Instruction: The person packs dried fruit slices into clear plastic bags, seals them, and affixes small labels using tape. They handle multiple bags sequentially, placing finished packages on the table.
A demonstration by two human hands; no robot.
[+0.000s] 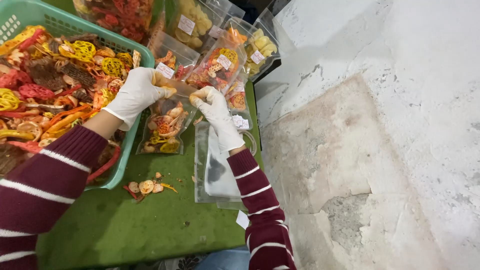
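While fingers (167,91) pinch, pouch (164,127) hangs (below).

One clear pouch (165,125) of orange and yellow dried slices stands centre. Filled clear pouches (220,62) with small white square labels (186,24) lie behind. Flat empty pouches (217,172) lie lower right, one loose white label (242,219) beside them.
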